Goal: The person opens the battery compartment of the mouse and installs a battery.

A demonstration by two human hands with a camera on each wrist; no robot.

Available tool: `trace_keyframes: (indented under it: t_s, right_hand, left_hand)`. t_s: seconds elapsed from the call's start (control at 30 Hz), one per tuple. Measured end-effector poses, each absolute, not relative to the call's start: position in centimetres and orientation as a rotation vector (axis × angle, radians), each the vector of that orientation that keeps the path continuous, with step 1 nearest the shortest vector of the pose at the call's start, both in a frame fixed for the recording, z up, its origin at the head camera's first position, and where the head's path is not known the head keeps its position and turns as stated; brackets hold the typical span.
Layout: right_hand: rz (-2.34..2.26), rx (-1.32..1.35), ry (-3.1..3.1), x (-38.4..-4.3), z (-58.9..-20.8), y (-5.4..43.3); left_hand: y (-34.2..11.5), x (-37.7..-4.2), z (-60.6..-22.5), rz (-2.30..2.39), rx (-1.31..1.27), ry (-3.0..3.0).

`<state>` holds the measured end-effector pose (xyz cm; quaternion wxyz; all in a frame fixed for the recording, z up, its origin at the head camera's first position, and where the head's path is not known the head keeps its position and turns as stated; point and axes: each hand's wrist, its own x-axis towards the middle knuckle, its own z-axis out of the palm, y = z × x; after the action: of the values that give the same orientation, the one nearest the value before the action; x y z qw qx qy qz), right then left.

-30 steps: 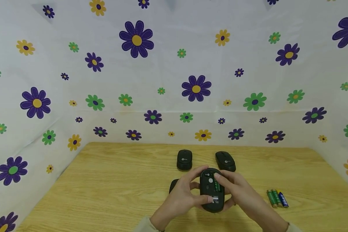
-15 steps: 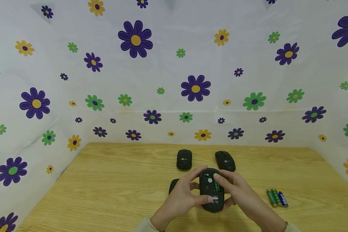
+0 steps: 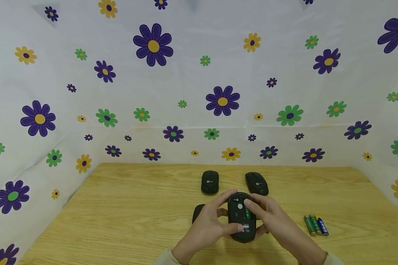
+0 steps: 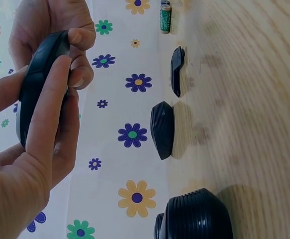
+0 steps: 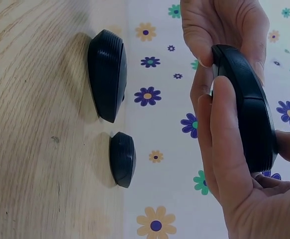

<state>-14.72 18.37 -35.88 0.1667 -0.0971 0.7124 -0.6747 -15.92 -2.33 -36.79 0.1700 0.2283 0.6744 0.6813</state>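
A black computer mouse is held underside up between both hands above the table. Its battery bay is uncovered, and a green battery shows in it. My left hand grips the mouse from the left, thumb across the label end. From the right, my right hand holds it, its thumb on the bay's upper end. The right wrist view shows the mouse's dark side between the fingers. A thin black piece, shaped like a cover, lies on the table in the left wrist view.
Two black mice stand farther back, one on the left and one on the right. Another mouse is partly hidden behind my left hand. Several batteries lie to the right on the wooden table. Flowered cloth encloses the back and sides.
Both hands keep almost the same hold on the mouse. My right thumb stays at the battery bay. The whole scene shifts slightly left as the head view turns a little.
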Motion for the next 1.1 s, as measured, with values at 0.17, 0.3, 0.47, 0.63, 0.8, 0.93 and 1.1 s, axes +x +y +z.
trace_keyframes:
  t_s: [0.17, 0.3, 0.47, 0.63, 0.8, 0.93, 1.1]
  right_hand:
    - [-1.928, -0.297, 2.019, -14.7, -35.9, 18.4]
    - [-1.931, -0.309, 2.022, -14.7, -36.0, 18.5]
    - [-1.940, -0.304, 2.036, -14.6, -36.3, 18.3]
    - [-1.936, -0.288, 2.041, -14.7, -36.5, 18.2]
    - [-1.921, -0.270, 2.050, -14.9, -36.5, 18.6]
    - [-1.904, -0.265, 2.051, -15.0, -36.7, 18.7]
    - [-1.863, -0.251, 2.064, -15.4, -36.9, 19.3]
  left_hand:
    - [-2.3, -16.0, -36.9, 1.941, 0.644, 1.903]
    - [-2.3, -15.9, -37.0, 1.955, 0.630, 1.880]
    - [-2.1, -15.7, -37.1, 1.892, 0.669, 2.021]
    - [-1.9, -15.7, -37.2, 1.857, 0.664, 2.079]
    - [-1.7, -15.9, -37.2, 1.869, 0.620, 2.024]
    - [-1.7, -16.1, -37.5, 1.849, 0.597, 2.037]
    - [-1.2, -16.4, -37.9, 1.866, 0.589, 1.990]
